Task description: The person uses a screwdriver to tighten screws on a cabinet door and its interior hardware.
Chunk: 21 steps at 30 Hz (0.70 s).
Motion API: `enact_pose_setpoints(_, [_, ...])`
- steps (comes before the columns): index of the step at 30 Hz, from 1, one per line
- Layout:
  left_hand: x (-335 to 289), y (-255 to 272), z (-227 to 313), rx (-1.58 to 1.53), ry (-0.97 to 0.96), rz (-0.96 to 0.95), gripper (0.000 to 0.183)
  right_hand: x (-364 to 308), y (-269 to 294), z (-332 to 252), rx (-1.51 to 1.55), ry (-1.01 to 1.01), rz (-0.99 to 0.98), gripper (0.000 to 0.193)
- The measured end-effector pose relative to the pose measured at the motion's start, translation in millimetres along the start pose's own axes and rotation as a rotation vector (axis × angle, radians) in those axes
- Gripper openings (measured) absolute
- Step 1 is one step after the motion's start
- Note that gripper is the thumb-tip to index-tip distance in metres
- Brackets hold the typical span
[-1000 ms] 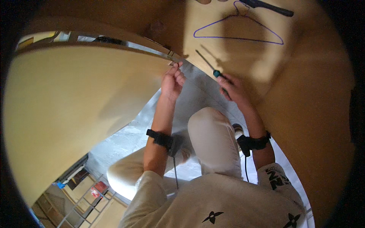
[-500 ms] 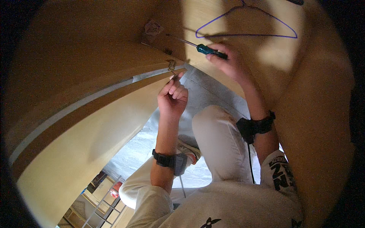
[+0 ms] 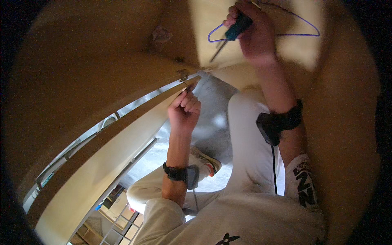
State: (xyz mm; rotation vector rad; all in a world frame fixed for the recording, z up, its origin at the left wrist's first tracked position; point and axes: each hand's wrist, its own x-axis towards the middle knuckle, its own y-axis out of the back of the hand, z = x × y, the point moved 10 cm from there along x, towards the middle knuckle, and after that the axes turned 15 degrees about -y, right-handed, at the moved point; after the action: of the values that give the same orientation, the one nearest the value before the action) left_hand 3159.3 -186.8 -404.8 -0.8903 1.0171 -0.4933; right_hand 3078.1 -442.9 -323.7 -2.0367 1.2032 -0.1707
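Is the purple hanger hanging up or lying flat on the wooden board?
Lying flat: the purple hanger rests on the board, behind the right hand.

White printed shirt, pale trousers, black cabled wristbands [image 3: 181,173] both wrists, sneaker [image 3: 206,161]

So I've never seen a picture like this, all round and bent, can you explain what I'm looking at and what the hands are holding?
This is one wide fisheye camera worn on a person's head, looking down at their own two arms, so straight edges bend. The right hand holds a screwdriver with a dark teal handle. The left hand pinches something too small to make out beside a small metal bracket on the edge of a wooden panel. A purple wire hanger lies on the wood beyond. Both wrists wear black bands.
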Motion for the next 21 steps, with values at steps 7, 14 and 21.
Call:
enact_pose_setpoints(7, [-2.5, -4.7, -17.9, 0.054, 0.067, 0.06, 0.046, 39.8, -2.2, 70.8, 0.523, -0.442, -0.029, 0.038])
enact_pose_setpoints(14, [-5.9, 6.5, -5.5, 0.198, 0.048, 0.116, 0.046, 52.9, -20.0, 110.8, 0.714, -0.592, -0.163, 0.037])
enact_pose_setpoints(21, [0.8, 12.9, -12.5, 0.031, 0.049, 0.18, 0.048, 61.0, -26.0, 131.0, 0.683, -0.681, -0.212, 0.037])
